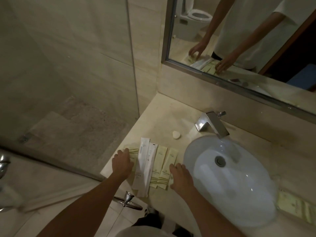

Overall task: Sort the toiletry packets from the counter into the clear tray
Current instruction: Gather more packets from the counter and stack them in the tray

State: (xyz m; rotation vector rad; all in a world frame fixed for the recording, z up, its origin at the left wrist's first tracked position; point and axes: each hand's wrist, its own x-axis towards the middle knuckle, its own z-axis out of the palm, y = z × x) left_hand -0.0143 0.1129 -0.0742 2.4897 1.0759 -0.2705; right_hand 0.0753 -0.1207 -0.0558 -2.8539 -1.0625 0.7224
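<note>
One head-worn wide-angle view, looking forward and steeply down.

The camera sits above the counter [153, 113], close over it, with both forearms entering from 6 o'clock. The sink [230, 182] fills the frame toward 4 o'clock, a glass partition [68, 65] runs toward 10 o'clock, and the mirror [239, 36] at 1 o'clock faces back, reflecting the same counter from the far side.
</note>
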